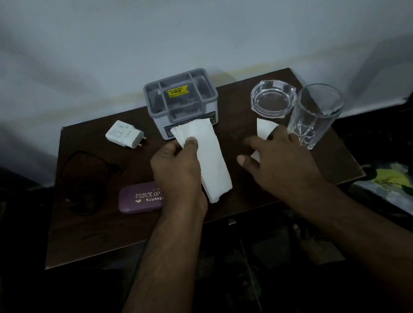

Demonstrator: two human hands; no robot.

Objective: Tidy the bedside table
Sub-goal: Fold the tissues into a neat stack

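My left hand (176, 172) pinches a stack of white folded tissues (209, 155) above the middle of the dark wooden bedside table (247, 193). My right hand (276, 155) hovers with fingers spread over another white tissue (264, 127) lying on the table; whether it touches the tissue is unclear. A grey plastic organiser box (182, 103) with a yellow price sticker stands at the back centre. A white charger plug (125, 134) and a black cable (85, 182) lie at the left. A purple spectacle case (138, 199) rests at the front left, partly behind my left wrist.
A clear glass ashtray (274, 101) sits at the back right, and a tall empty drinking glass (314, 113) stands just right of my right hand. A plastic bag with yellow-green contents (388, 186) lies on the floor to the right. A pale wall rises behind the table.
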